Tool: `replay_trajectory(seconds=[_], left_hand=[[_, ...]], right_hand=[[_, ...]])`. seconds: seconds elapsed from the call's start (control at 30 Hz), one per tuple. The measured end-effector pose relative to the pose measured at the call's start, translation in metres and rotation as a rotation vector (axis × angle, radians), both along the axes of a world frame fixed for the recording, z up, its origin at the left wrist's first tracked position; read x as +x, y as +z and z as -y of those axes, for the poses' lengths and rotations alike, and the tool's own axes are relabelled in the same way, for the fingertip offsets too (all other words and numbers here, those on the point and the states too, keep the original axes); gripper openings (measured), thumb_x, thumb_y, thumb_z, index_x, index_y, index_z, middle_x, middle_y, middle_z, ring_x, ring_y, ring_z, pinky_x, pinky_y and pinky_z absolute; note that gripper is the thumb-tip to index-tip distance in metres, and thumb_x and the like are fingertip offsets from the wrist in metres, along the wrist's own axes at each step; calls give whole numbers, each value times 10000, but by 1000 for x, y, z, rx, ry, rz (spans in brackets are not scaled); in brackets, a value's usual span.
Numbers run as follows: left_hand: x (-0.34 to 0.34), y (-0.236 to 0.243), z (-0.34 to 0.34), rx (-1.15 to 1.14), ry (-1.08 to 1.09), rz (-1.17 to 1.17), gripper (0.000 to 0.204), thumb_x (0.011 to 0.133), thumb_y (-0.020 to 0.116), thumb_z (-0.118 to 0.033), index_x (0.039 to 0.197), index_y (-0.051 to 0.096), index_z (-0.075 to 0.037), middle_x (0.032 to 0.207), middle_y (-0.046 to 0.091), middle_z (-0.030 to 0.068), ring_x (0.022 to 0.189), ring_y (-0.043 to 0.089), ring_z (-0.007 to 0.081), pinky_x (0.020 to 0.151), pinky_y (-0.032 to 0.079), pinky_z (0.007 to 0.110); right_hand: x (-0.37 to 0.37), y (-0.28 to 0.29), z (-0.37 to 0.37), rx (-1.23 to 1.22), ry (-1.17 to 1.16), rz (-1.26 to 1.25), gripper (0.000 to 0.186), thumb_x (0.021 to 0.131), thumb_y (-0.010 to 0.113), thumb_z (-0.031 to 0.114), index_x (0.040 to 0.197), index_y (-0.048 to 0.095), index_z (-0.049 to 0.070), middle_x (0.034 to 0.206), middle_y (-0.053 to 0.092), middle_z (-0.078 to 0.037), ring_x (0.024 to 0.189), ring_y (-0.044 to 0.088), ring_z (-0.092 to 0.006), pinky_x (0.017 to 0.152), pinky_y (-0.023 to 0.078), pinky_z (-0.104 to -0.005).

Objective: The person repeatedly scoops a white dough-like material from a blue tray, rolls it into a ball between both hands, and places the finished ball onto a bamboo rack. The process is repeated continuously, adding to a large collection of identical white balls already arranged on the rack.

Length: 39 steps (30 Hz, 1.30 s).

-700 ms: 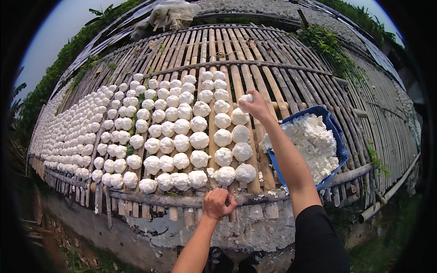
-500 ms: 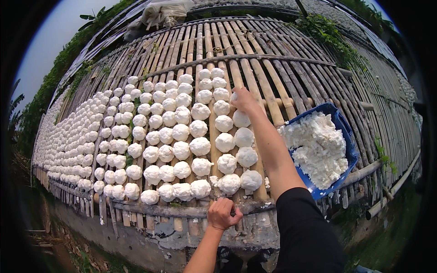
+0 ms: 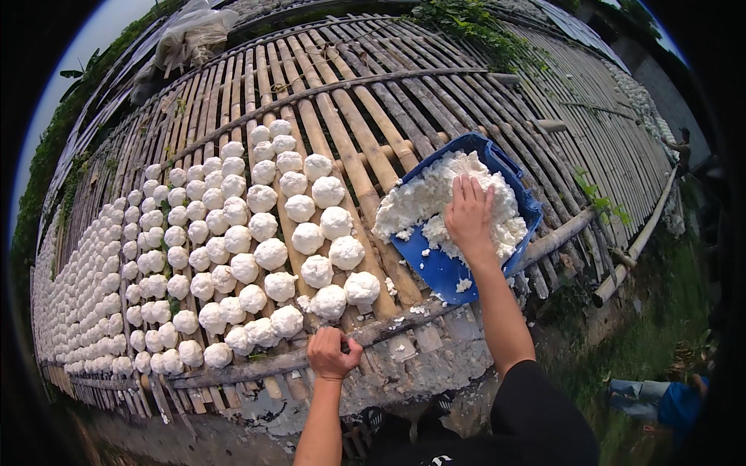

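My left hand [image 3: 333,353] is closed, fingers curled over the bamboo edge pole [image 3: 400,321] in front of rows of rough white lumps [image 3: 270,253]. These lumps cover the left and middle of the slatted bamboo rack [image 3: 371,109]. To their right sits a blue plastic tray [image 3: 431,273], partly filled with crumbly white material [image 3: 420,193] and with part of its bottom bare. My right hand [image 3: 472,215] is inside the tray, fingers extended and slightly apart, resting on the white material with nothing visibly gripped.
A pale plastic bundle [image 3: 188,45] lies at the back of the rack. Green plants [image 3: 474,23] grow over the far part and beside the tray. At lower right, a person in blue clothing [image 3: 680,404] is partly visible beside the rack, above grass.
My right hand has left the top of the rightmost column, where a lump now sits, and moved into the tray. My view has turned right, bringing the person in blue into sight.
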<state>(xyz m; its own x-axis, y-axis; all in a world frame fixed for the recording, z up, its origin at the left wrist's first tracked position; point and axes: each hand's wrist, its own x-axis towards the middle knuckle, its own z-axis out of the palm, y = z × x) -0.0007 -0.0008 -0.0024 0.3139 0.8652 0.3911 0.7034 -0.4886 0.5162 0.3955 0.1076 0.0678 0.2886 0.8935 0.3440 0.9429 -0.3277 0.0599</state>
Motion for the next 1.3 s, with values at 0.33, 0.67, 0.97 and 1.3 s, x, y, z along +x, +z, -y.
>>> replay_trajectory(seconds=[0.33,0.67,0.97,1.3], left_hand=[[4,-1,-1,59,14,67,188,756,682,-227,713,543,-108,680,535,84,639,565,325,619,461,462],[1,-6,1,-5,46,10,193,737,702,-250,720,553,-129,696,545,65,691,593,314,653,483,444],[3,-8,2,12,44,49,208,762,689,-245,711,540,-110,659,524,82,639,573,322,628,481,455],[2,-6,2,7,45,45,213,755,683,-251,708,523,-118,693,536,67,685,591,304,643,485,437]], right_hand=[[-74,-40,77,-228,28,-313,602,971,716,440,1432,623,64,1356,598,-165,1299,550,-361,1098,415,-599],[-59,-60,44,0,-113,-411,777,957,671,566,1486,587,3,1408,593,-265,1333,530,-437,1195,393,-546],[-76,-47,70,-81,-33,-250,603,974,735,489,1482,625,182,1372,629,-179,1294,572,-407,1081,457,-584],[-67,-50,75,-252,-57,-270,449,1003,733,409,1410,702,223,1487,608,-142,1362,558,-454,926,564,-622]])
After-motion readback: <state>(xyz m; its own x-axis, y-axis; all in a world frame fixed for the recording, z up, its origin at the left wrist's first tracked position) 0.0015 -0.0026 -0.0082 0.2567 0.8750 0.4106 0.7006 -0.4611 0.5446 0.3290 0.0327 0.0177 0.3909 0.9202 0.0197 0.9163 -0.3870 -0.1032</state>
